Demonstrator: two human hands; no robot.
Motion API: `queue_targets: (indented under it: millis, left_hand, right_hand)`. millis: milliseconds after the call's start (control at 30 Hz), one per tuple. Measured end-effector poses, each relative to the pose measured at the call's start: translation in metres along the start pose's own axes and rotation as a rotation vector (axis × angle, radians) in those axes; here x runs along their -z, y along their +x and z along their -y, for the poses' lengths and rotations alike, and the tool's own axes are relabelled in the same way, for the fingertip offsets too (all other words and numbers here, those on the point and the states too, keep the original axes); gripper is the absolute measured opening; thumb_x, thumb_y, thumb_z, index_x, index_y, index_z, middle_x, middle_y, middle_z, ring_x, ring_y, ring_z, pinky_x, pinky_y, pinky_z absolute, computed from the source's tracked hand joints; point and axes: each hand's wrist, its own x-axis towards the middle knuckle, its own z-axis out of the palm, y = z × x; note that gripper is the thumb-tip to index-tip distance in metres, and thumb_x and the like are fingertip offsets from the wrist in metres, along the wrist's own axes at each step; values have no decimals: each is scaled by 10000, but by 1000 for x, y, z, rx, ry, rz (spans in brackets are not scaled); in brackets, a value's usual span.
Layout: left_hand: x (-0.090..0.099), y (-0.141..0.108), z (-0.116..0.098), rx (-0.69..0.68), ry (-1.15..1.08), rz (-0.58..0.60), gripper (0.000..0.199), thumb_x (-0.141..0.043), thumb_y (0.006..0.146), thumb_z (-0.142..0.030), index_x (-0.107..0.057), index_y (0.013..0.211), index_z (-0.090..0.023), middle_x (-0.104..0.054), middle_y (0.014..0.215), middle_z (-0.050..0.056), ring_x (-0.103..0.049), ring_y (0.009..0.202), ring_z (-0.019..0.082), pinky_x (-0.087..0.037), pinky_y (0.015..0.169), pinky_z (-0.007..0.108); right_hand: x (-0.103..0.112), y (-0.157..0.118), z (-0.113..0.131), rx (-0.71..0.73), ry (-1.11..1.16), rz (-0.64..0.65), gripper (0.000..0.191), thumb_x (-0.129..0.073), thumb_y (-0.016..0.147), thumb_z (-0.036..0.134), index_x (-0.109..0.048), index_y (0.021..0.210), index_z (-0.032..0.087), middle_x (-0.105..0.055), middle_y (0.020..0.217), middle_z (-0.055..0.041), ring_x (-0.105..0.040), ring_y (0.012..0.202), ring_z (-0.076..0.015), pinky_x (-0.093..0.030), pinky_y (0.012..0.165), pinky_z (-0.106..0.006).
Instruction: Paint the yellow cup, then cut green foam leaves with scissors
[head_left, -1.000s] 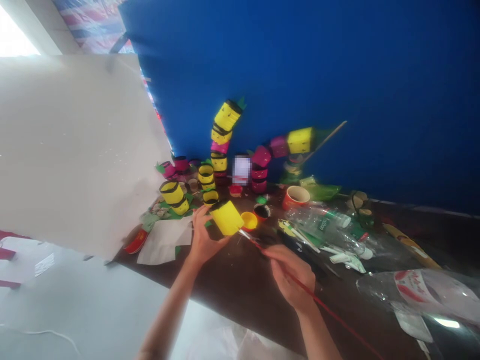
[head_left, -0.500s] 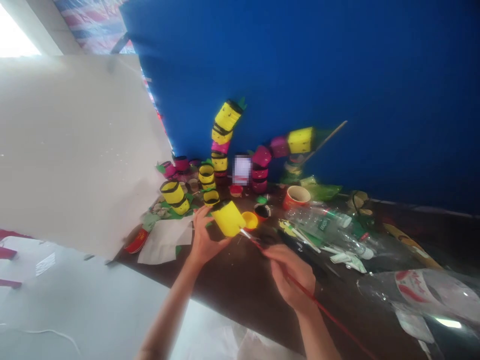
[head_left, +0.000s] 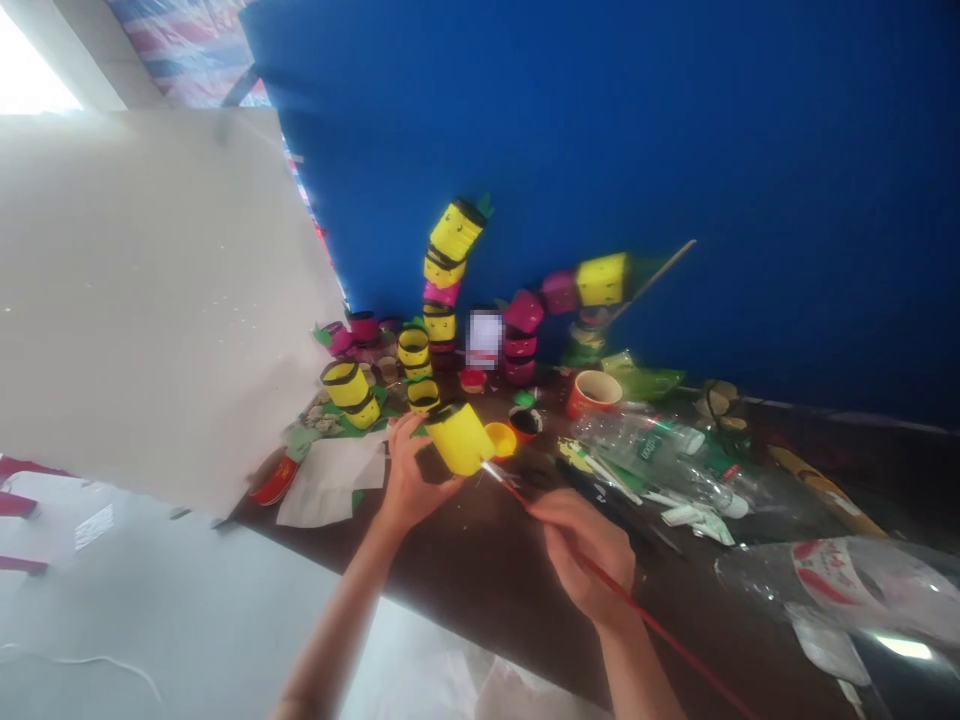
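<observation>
My left hand (head_left: pixel 409 475) is closed around a yellow cup (head_left: pixel 459 440) with a dark rim, tilted above the dark table. My right hand (head_left: pixel 589 550) grips a long red-handled paintbrush (head_left: pixel 517 490), whose tip touches the lower right edge of the yellow cup. Just behind the brush tip sits a small cup of yellow paint (head_left: pixel 500 440). Beside it stands a little cup with dark contents (head_left: pixel 526 422). Several yellow-painted cups with black bands, such as a stacked pair (head_left: pixel 351 395), stand to the left.
Clear plastic bottles (head_left: pixel 652 445) and a large labelled bottle (head_left: pixel 840 585) lie at the right. An orange paper cup (head_left: pixel 596 392) stands behind them. White paper (head_left: pixel 330 485) and a red object (head_left: pixel 276 482) lie left. Joined yellow and magenta cups (head_left: pixel 525 312) rise before the blue panel (head_left: pixel 637 130).
The yellow cup has turned slightly in my left hand. The brush tip stays at its edge, and my right hand has shifted a little to the right.
</observation>
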Motion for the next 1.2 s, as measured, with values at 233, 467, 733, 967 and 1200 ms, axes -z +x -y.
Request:
queue_targets:
  millis: [233, 467, 733, 967, 1200]
  left_hand:
    - [-2, -2, -1, 11, -15, 6, 664, -773, 557, -284, -365, 1078, -224, -477, 1200, 149, -447, 1183, 301, -328, 991, 554]
    - [1, 1, 0, 11, -10, -11, 686, -770, 566, -298, -341, 1095, -217, -480, 1194, 165, -456, 1178, 300, -318, 992, 564]
    - [3, 2, -2, 11, 0, -10, 685, -765, 570, -300, -332, 1095, -224, -475, 1192, 165, -462, 1170, 307, -330, 980, 573]
    - [3, 1, -1, 15, -11, 5, 690, -772, 555, -295, -331, 1083, -240, -472, 1199, 149, -459, 1173, 306, -338, 977, 569]
    - [1, 1, 0, -3, -21, -11, 687, -763, 564, -306, -336, 1096, -224, -473, 1198, 158, -459, 1175, 298, -343, 980, 558]
  right_hand:
    - [4, -3, 1, 30, 18, -51, 179, -501, 770, 77, -632, 823, 189, -644, 747, -50, -615, 727, -178, -501, 643, -324]
    - [5, -2, 3, 65, 4, -6, 171, -501, 765, 80, -624, 793, 195, -638, 704, -39, -606, 676, -168, -500, 613, -316]
    - [7, -10, 0, -34, -61, -97, 164, -507, 794, 131, -651, 837, 198, -670, 783, -63, -638, 751, -192, -513, 699, -346]
    - [10, -6, -1, -23, -16, -68, 137, -515, 789, 152, -643, 765, 195, -650, 688, -50, -624, 669, -187, -504, 621, -333]
    - [9, -7, -1, -55, -51, -91, 155, -510, 797, 140, -652, 826, 194, -669, 765, -66, -633, 732, -191, -508, 677, -340]
